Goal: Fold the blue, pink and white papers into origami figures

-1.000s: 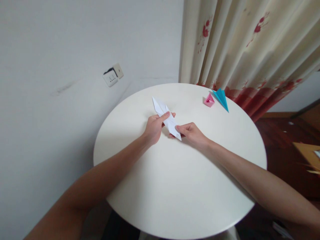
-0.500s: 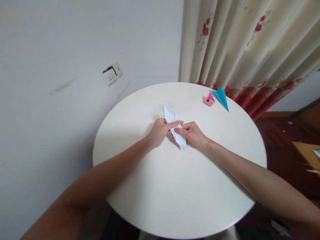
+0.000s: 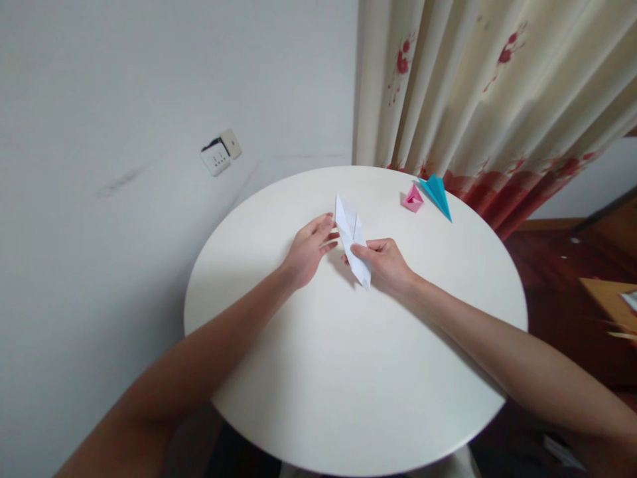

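Observation:
A long piece of folded white paper [image 3: 354, 232], pointed at its far end, is held above the round white table [image 3: 308, 385]. My right hand [image 3: 388, 262] grips its right edge, the thumb on top and the fingers mostly hidden underneath. Just left of the paper is my left hand [image 3: 309, 249], with its fingers apart and nothing in it. The left fingertips come very near the paper's left edge; whether they touch it I cannot tell.
At the table's back right lie a small pink folded-paper piece [image 3: 413, 198] and a blue paper plane [image 3: 438, 196]. A floral curtain [image 3: 462, 93] hangs behind them. The wall at the left carries a socket [image 3: 215, 158].
My left hand has let go of the folded white paper and moved a little left, its fingers spreading. The paper has turned slightly more upright in my right hand.

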Motion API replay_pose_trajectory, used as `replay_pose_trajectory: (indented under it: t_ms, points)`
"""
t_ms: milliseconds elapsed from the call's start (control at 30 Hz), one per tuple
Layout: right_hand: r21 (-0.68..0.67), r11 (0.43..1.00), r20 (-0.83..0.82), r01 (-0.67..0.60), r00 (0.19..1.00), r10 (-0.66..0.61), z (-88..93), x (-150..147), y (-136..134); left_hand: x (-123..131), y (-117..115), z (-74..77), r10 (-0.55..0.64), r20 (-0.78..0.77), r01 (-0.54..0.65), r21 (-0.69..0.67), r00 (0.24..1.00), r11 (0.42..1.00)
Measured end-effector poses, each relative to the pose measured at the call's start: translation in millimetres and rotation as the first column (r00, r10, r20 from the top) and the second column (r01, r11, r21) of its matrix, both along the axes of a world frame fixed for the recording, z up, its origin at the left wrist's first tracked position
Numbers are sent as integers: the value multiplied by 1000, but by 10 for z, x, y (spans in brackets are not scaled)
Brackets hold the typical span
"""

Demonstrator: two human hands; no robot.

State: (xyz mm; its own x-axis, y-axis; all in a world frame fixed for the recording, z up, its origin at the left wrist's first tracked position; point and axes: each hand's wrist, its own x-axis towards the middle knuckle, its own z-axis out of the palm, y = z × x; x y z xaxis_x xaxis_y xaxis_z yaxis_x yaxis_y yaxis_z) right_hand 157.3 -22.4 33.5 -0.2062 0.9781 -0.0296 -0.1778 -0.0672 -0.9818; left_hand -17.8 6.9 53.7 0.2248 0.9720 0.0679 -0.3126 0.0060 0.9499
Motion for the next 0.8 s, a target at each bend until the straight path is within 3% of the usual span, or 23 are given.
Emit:
replay_pose_trajectory:
  t_ms: [133, 267, 400, 600, 800]
  points:
    - [65, 992, -4, 105, 994, -105, 23, 2, 42, 135, -114, -91, -19, -101, 22, 34, 995, 999]
    - [85, 994, 76, 74, 994, -80, 8, -12, 56, 183, -131, -134, 90, -165, -66, 147, 982, 987]
    - [98, 993, 64, 59, 996, -66, -1, -32, 54, 190, -107, -153, 183, -126, -154, 211, 975, 965]
    - [138, 988, 74, 65, 994, -76, -8, -18, 67, 204, -120, -202, 186, -169, -142, 243, 968, 960]
    - [322, 937, 208, 135, 955, -209, -34, -5, 81, 161, -79, -183, 203, -259, -138, 249, 944, 959]
